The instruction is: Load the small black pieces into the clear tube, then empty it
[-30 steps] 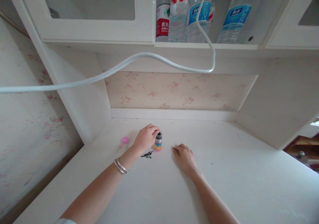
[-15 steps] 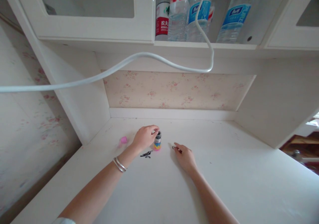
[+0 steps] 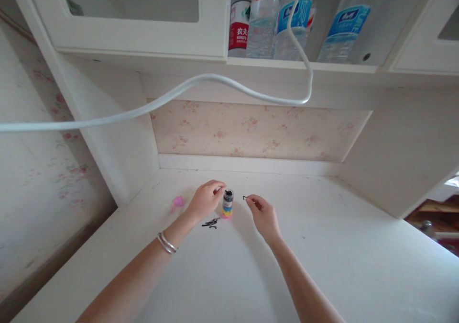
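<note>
Presently R hand: thumb + index pinched on 1 small blk band, just R of jar. L hand: fingertips narrow, at L side of jar mouth; can't tell if gripping anything. Jar upright, blk contents, nearish back edge of desk. Loose blk bands front-L of jar; pink cap farther L, twd desk's back-L corner. Wht cable crosses above.

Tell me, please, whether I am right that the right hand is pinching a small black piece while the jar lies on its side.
Not quite: the jar stands upright on the white surface, as the head view shows. The right hand is indeed pinching a small black piece.
</note>
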`<state>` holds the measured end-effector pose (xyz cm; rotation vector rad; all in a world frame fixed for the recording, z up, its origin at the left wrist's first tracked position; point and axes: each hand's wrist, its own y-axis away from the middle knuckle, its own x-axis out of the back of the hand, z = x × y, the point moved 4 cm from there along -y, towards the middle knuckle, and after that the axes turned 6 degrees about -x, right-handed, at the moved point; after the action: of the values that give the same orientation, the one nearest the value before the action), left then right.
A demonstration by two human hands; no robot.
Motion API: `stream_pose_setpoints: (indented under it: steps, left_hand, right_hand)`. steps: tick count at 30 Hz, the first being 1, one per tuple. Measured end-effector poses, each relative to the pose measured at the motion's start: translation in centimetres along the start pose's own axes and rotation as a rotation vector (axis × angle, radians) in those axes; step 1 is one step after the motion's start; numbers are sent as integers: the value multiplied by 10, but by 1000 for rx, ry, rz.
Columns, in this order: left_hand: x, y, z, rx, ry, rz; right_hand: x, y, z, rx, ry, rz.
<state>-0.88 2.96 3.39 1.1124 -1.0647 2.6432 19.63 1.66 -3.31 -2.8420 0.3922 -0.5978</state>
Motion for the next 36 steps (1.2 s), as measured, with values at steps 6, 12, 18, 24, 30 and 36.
stream_pose_setpoints:
  steps: [6, 12, 18, 24, 30, 36]
  left_hand:
    - [-3, 43, -22, 122, -15, -47]
    - [-19, 98, -51, 219, -100, -227]
    - [-24, 105, -52, 219, -180, -240]
    - [-26, 106, -52, 241, -197, -244]
    - [-28, 107, -53, 266, -197, -239]
    - [-29, 107, -54, 260, -210, -236]
  right_hand:
    - [-7, -8, -61, 305, 73, -60]
    - [-24, -26, -72, 316, 235, -154]
    - [-40, -41, -66, 184, 224, -173]
    - [-43, -45, -59, 66, 175, -176]
    - [-42, -40, -56, -33, 110, -180]
    - [-40, -34, -59, -54, 33, -169]
